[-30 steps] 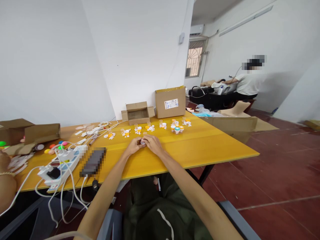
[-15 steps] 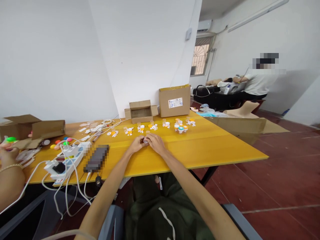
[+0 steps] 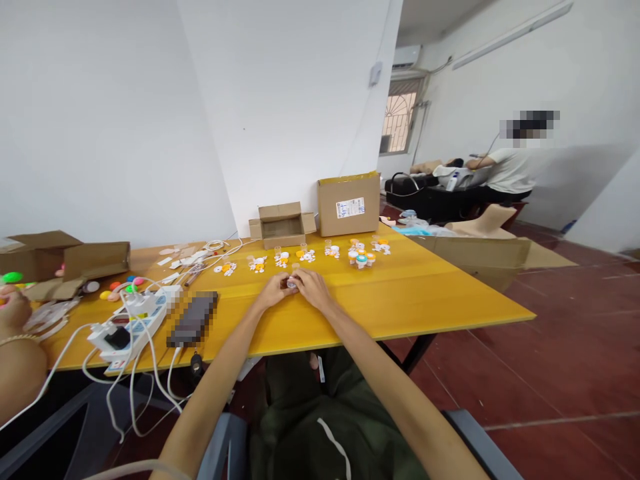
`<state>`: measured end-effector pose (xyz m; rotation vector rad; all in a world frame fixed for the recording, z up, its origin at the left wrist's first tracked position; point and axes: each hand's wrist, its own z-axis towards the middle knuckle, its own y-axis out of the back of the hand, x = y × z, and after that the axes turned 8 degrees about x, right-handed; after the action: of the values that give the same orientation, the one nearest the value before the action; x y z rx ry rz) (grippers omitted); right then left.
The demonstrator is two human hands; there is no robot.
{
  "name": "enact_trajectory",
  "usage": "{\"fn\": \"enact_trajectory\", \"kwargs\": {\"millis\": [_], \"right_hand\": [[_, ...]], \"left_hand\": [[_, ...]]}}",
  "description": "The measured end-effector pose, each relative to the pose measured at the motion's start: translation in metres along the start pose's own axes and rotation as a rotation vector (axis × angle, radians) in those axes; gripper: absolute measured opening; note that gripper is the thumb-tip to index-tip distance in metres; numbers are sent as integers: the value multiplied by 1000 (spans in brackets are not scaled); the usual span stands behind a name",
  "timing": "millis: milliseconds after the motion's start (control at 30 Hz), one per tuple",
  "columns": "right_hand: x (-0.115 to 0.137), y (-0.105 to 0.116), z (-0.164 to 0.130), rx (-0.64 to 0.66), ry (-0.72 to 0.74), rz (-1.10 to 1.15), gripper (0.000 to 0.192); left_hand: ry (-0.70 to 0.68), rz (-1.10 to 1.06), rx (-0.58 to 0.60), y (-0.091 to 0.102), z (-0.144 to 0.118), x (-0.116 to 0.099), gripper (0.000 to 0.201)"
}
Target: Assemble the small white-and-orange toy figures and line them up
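Over the middle of the yellow table (image 3: pixel 400 300), my left hand (image 3: pixel 273 291) and my right hand (image 3: pixel 312 289) meet with fingers closed around a small clear plastic piece (image 3: pixel 291 283). Most of it is covered by the fingers, so its exact kind does not show. Just beyond my hands runs a row of small piles (image 3: pixel 281 259) of orange and white round parts with little clear cups. To the right stand several clear cups with orange or teal tops (image 3: pixel 361 259), grouped together.
An open carton (image 3: pixel 283 230) and a taller closed carton (image 3: pixel 349 205) stand along the wall. Left lie a phone (image 3: pixel 193 319), a power strip (image 3: pixel 157 312) with cables, and colored balls (image 3: pixel 105 295). A co-worker's hand (image 3: pixel 15 310) is at the far left; another person sits at back right.
My hands stay almost in place around the small clear piece. At the far left, the co-worker's hand has shifted slightly left. The view has moved a little.
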<state>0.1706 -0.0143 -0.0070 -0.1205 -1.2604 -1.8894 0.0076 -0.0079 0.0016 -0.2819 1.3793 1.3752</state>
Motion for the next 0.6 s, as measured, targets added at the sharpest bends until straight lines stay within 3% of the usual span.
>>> {"fn": "enact_trajectory", "kwargs": {"millis": [233,400,600], "right_hand": [[2,0,2,-59,-16,143,13],[-3,0,6,-124,-53,412,16],[-12,-7,11,62,-186,909,22]], "left_hand": [[32,-82,-5,1,1,5,26],[42,-139,-84,5,3,6,32],[19,-256,-151,8,1,4,40]]}}
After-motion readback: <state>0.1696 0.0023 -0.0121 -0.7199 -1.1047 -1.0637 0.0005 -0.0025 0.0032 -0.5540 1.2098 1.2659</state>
